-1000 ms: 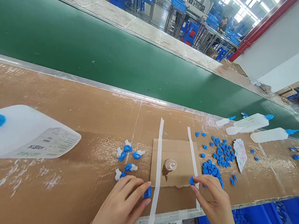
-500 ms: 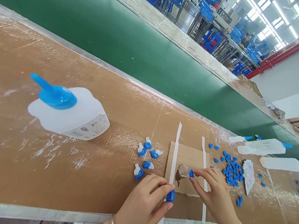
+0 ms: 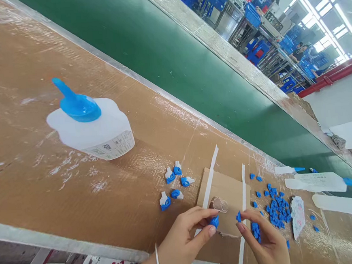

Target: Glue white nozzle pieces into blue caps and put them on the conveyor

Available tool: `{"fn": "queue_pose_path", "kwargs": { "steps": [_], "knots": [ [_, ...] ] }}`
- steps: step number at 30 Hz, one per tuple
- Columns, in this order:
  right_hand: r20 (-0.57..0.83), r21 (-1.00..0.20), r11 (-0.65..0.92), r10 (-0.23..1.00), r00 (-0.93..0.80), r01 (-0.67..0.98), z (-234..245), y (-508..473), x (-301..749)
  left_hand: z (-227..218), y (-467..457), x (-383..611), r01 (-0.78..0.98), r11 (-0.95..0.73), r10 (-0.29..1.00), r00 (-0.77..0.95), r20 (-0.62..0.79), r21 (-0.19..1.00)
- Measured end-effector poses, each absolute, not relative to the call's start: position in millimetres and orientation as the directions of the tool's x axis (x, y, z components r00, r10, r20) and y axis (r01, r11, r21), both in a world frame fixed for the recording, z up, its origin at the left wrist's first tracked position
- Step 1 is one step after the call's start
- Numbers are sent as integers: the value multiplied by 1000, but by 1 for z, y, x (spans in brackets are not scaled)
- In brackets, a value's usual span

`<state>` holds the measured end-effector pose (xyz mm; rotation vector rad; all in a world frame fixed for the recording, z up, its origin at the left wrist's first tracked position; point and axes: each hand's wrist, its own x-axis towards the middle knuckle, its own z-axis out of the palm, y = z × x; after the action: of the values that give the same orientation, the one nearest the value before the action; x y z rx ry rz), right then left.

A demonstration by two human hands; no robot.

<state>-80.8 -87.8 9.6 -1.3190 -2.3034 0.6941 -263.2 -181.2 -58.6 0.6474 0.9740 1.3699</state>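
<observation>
My left hand (image 3: 187, 239) pinches a small blue plastic part (image 3: 214, 221) between thumb and fingers, just in front of a cardboard pad (image 3: 228, 193). My right hand (image 3: 264, 243) pinches another small blue piece (image 3: 238, 217) close beside it; more blue pieces show under its palm. A small clear cup (image 3: 219, 204) with brown liquid sits on the pad, just beyond both hands. Several blue-and-white assembled parts (image 3: 174, 183) lie left of the pad. A pile of loose blue pieces (image 3: 276, 209) lies to its right.
A large white bottle with a blue spout (image 3: 90, 126) stands on the brown cardboard-covered bench at left. Three white bottles with blue tips (image 3: 317, 182) lie at the right. A green conveyor belt (image 3: 164, 55) runs behind the bench. Blue crates and racks fill the background.
The view swung left and down. My right hand drew back from the cup with its blue piece, and my left hand moved right, bringing its blue part near the right hand.
</observation>
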Motion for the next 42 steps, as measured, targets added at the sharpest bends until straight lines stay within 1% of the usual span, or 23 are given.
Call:
{"fn": "queue_pose_path", "kwargs": {
  "steps": [2,4,6,9,12,14,17,19,20,21,22,23,24,25,26,28,30,33,35,37,39,40,42],
  "knots": [
    [48,-725,300,920,-389,620,8,-97,-74,-57,-173,-252,-690,205,958,-4,-287,694],
    [8,-789,233,929,-370,568,6,-105,-69,-53,-167,-245,-767,236,947,44,-318,596],
    [9,-807,250,911,-412,535,5,-110,-68,-50,-164,-242,-790,260,941,78,-329,555],
    [48,-781,339,870,-491,525,7,-112,-72,-47,-164,-241,-803,311,928,140,-346,509],
    [111,-711,447,833,-541,542,9,-110,-78,-48,-165,-241,-774,342,922,167,-350,533],
    [124,-635,522,797,-592,570,11,-110,-81,-49,-165,-239,-728,335,930,154,-334,598],
    [102,-498,638,716,-691,587,15,-110,-79,-50,-166,-237,-645,343,937,183,-298,682],
    [63,-450,682,669,-741,577,17,-112,-67,-49,-166,-240,-576,358,933,206,-294,735],
    [41,-454,670,674,-738,587,16,-113,-56,-47,-164,-245,-526,349,937,188,-294,776],
    [24,-464,629,713,-701,624,15,-114,-42,-44,-162,-252,-451,323,946,146,-288,832],
    [14,-471,559,778,-628,682,12,-115,-25,-42,-157,-262,-346,279,960,89,-265,896],
    [13,-479,463,853,-522,745,7,-117,-6,-39,-149,-273,-217,229,973,34,-228,949],
    [26,-466,354,922,-387,811,1,-119,11,-36,-139,-284,-46,169,986,-4,-169,985],
    [30,-451,267,958,-284,852,-6,-121,27,-34,-127,-296,152,110,994,-32,-106,982],
    [31,-448,199,978,-207,872,-14,-123,40,-33,-114,-306,341,72,997,-41,-62,937],
    [5,-460,114,992,-126,880,-30,-127,53,-35,-84,-322,670,34,999,1,-47,741],
    [10,-478,79,996,-84,875,-42,-129,49,-40,-56,-328,753,47,998,-14,-56,656],
    [63,-498,81,996,-57,864,-50,-127,37,-48,-35,-327,796,61,998,-42,-45,602],
    [59,-511,111,994,-94,852,-50,-124,38,-48,-38,-327,812,47,998,-55,-3,581],
    [15,-498,165,983,-182,852,-49,-122,49,-45,-55,-330,816,15,998,-47,41,578],
    [-9,-464,219,968,-251,858,-49,-124,63,-42,-82,-335,803,-52,992,-25,121,594],
    [-8,-450,223,967,-253,865,-49,-127,70,-42,-97,-336,789,-106,980,-18,196,605],
    [17,-445,174,982,-186,878,-48,-132,78,-43,-128,-338,785,-145,945,-71,320,603]
  ]
}}
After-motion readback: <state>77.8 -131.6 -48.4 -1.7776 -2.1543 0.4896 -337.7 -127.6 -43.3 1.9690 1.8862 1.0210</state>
